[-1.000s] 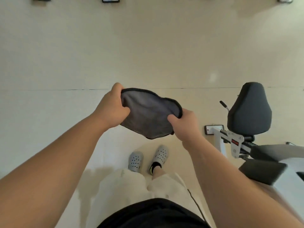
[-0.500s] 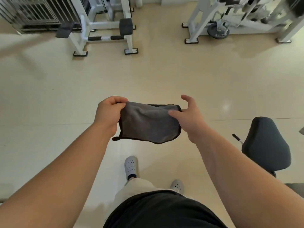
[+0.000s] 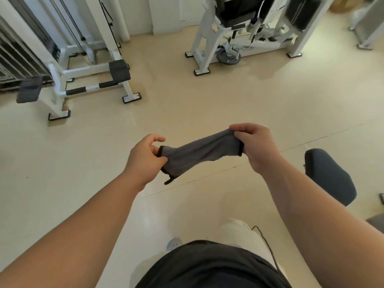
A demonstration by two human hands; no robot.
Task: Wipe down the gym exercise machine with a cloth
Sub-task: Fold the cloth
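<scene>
A grey cloth [image 3: 199,154] with a dark hem hangs stretched between my two hands in front of me, above the floor. My left hand [image 3: 145,159] pinches its lower left end between thumb and fingers. My right hand [image 3: 255,144] pinches the upper right end, held a little higher. A white-framed exercise machine [image 3: 239,32] with black pads stands at the far side of the room. At the far left is a second white machine [image 3: 87,71] with a black pad and foam rollers.
A dark padded seat [image 3: 330,175] of another machine sits close on my right. Beige floor [image 3: 187,104] lies open between me and the far machines. My legs and a grey perforated shoe [image 3: 174,244] show below.
The view has lifted from the floor to the room, bringing the far machines into sight. The cloth has been pulled from a spread sheet into a narrow stretched band, right end higher.
</scene>
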